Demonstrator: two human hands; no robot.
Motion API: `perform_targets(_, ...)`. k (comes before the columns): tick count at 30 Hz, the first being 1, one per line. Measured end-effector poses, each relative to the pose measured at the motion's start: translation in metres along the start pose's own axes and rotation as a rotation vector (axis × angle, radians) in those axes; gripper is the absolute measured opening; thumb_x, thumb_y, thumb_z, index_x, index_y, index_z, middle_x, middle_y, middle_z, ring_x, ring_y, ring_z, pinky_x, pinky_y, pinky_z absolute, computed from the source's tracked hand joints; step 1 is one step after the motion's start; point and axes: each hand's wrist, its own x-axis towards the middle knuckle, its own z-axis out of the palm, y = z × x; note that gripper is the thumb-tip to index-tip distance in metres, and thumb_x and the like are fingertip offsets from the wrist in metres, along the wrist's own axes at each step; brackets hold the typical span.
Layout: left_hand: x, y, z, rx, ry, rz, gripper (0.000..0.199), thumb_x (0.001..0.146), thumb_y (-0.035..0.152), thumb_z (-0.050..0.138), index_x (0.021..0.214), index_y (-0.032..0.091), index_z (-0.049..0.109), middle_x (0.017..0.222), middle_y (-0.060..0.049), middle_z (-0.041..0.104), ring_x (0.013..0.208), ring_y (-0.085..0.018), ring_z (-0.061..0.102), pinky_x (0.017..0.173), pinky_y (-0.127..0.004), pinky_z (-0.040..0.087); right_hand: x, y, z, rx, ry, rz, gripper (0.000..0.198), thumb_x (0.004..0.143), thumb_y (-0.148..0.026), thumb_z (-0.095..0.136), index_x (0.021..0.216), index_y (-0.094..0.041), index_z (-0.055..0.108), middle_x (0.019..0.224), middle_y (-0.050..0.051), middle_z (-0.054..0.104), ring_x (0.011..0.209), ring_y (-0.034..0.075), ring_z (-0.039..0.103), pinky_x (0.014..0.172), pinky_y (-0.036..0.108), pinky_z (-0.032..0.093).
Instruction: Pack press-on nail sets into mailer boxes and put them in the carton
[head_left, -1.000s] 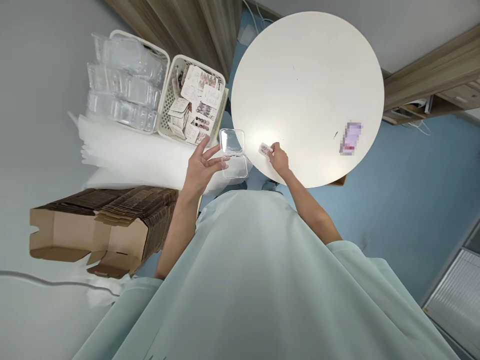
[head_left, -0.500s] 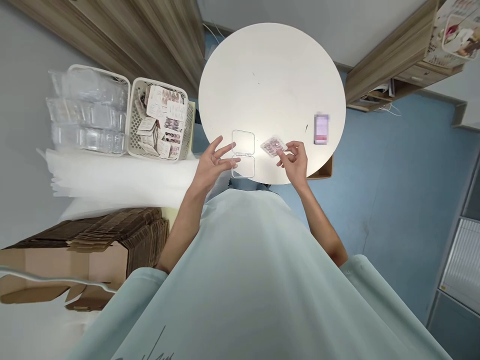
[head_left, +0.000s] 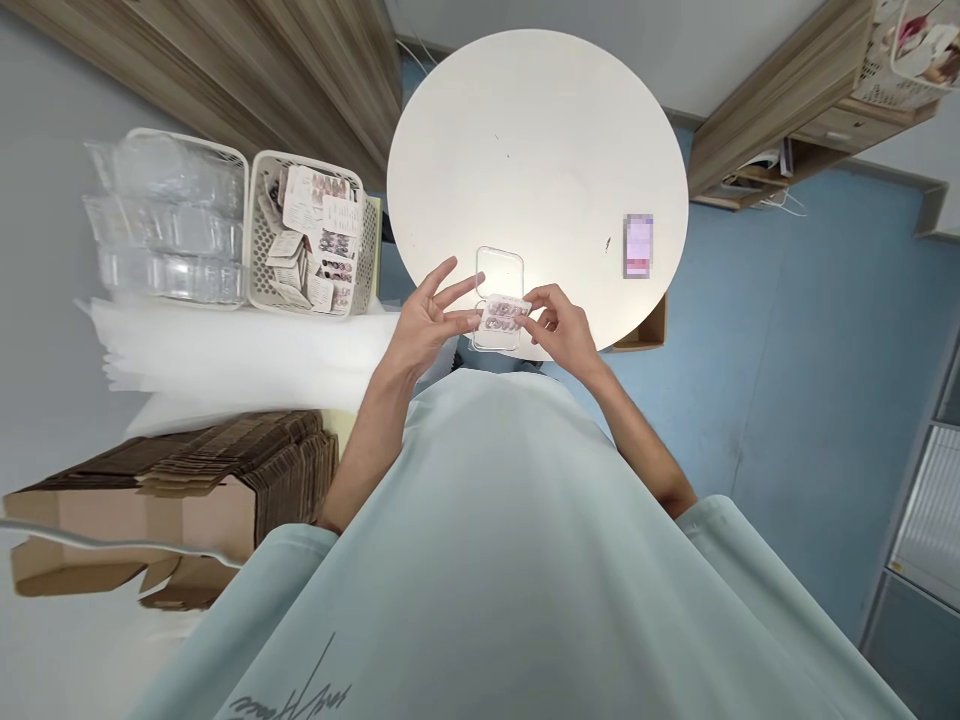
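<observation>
My right hand [head_left: 561, 325] pinches the right end of a card of press-on nails [head_left: 501, 312], which shows rows of pinkish, shiny nails. The card lies over the lower half of an open clear plastic case [head_left: 500, 252] at the near edge of the round table. Between thumb and a finger, my left hand [head_left: 429, 318] grips the case's left edge, its other fingers spread. The left thumb tip is close by the card's left end; whether it touches the card I cannot tell. The case's raised half stands beyond the card.
A phone with a blurred screen [head_left: 638, 246] lies on the right of the white round table [head_left: 540, 120]. To the left stand a basket of nail cards [head_left: 262, 235] and a basket of clear plastic packaging [head_left: 172, 215]. White wrapping sheets [head_left: 247, 350] and folded cardboard boxes [head_left: 285, 460] sit nearer.
My right hand has brought the nail card leftward, from beside the case to over its lower half. The case has shifted slightly right with my left hand.
</observation>
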Motion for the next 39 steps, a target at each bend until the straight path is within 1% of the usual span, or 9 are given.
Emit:
perform_targets(6, -0.006, -0.002, -0.004, 0.006, 0.016, 0.017, 0.118, 0.075, 0.062, 0.106, 0.174, 0.037, 0.048, 0.175, -0.020, 0.059, 0.135, -0.040, 0.079, 0.100, -0.049, 0.075, -0.004, -0.006, 0.007, -0.073, -0.018, -0.060, 0.034, 0.104, -0.059, 0.073, 0.125, -0.032, 0.070, 0.113, 0.000, 0.073, 0.072, 0.016, 0.066, 0.076, 0.037, 0.062)
perform_targets(11, -0.009, 0.002, -0.006, 0.004, 0.004, 0.025, 0.115, 0.077, 0.062, 0.105, 0.174, 0.037, 0.049, 0.175, -0.019, 0.059, 0.141, -0.042, 0.075, 0.103, -0.050, 0.074, -0.009, -0.015, 0.011, -0.187, -0.037, -0.118, 0.027, 0.109, -0.052, 0.069, 0.127, -0.032, 0.073, 0.115, 0.002, 0.072, 0.074, 0.018, 0.065, 0.079, 0.037, 0.062)
perform_targets(16, -0.012, 0.002, -0.010, 0.000, 0.000, 0.023, 0.113, 0.078, 0.061, 0.105, 0.173, 0.035, 0.051, 0.176, -0.020, 0.057, 0.142, -0.040, 0.075, 0.103, -0.048, 0.074, -0.011, -0.015, 0.017, -0.344, -0.027, -0.151, 0.027, 0.113, -0.050, 0.065, 0.130, -0.032, 0.073, 0.117, 0.004, 0.071, 0.071, 0.016, 0.063, 0.070, 0.034, 0.056)
perform_targets(21, -0.013, -0.004, -0.013, -0.057, 0.025, -0.009, 0.111, 0.076, 0.056, 0.108, 0.171, 0.037, 0.055, 0.177, -0.018, 0.056, 0.139, -0.038, 0.076, 0.102, -0.044, 0.074, -0.015, -0.015, 0.025, -0.605, -0.007, -0.186, 0.029, 0.119, -0.046, 0.059, 0.132, -0.027, 0.077, 0.122, 0.006, 0.073, 0.079, 0.015, 0.068, 0.061, 0.029, 0.046)
perform_targets(23, -0.013, -0.005, -0.015, -0.074, 0.030, -0.019, 0.109, 0.075, 0.054, 0.108, 0.169, 0.038, 0.056, 0.177, -0.017, 0.057, 0.138, -0.037, 0.077, 0.101, -0.043, 0.074, -0.015, -0.016, 0.025, -0.627, 0.010, -0.208, 0.030, 0.119, -0.047, 0.059, 0.128, -0.027, 0.080, 0.120, 0.006, 0.074, 0.081, 0.015, 0.069, 0.061, 0.028, 0.046)
perform_targets(26, -0.014, -0.005, -0.017, -0.101, 0.026, -0.029, 0.105, 0.077, 0.051, 0.107, 0.169, 0.038, 0.057, 0.177, -0.016, 0.057, 0.139, -0.037, 0.077, 0.100, -0.043, 0.075, -0.009, -0.017, 0.018, -0.490, 0.135, -0.208, 0.039, 0.117, -0.059, 0.061, 0.126, -0.027, 0.082, 0.116, 0.006, 0.076, 0.083, 0.016, 0.070, 0.068, 0.029, 0.054)
perform_targets(29, -0.016, -0.001, -0.017, -0.126, 0.014, -0.044, 0.105, 0.078, 0.050, 0.106, 0.169, 0.037, 0.057, 0.177, -0.015, 0.057, 0.140, -0.037, 0.076, 0.100, -0.043, 0.075, 0.010, -0.016, 0.006, -0.233, 0.274, -0.118, 0.055, 0.111, -0.075, 0.062, 0.127, -0.027, 0.082, 0.116, 0.007, 0.077, 0.087, 0.018, 0.072, 0.075, 0.032, 0.061)
perform_targets(34, -0.017, 0.005, -0.014, -0.146, 0.003, -0.088, 0.106, 0.079, 0.046, 0.106, 0.170, 0.033, 0.055, 0.177, -0.020, 0.056, 0.136, -0.037, 0.078, 0.101, -0.045, 0.075, 0.044, -0.015, 0.003, 0.108, 0.172, 0.052, 0.071, 0.099, -0.090, 0.066, 0.111, -0.023, 0.083, 0.106, 0.007, 0.078, 0.076, 0.015, 0.070, 0.061, 0.028, 0.057)
perform_targets(39, -0.019, 0.002, -0.013, -0.175, -0.013, -0.120, 0.105, 0.078, 0.043, 0.107, 0.169, 0.034, 0.057, 0.176, -0.019, 0.058, 0.133, -0.038, 0.080, 0.104, -0.048, 0.074, 0.057, -0.014, 0.013, 0.203, 0.156, 0.074, 0.068, 0.098, -0.090, 0.068, 0.109, -0.024, 0.082, 0.097, 0.004, 0.076, 0.070, 0.012, 0.067, 0.054, 0.024, 0.052)
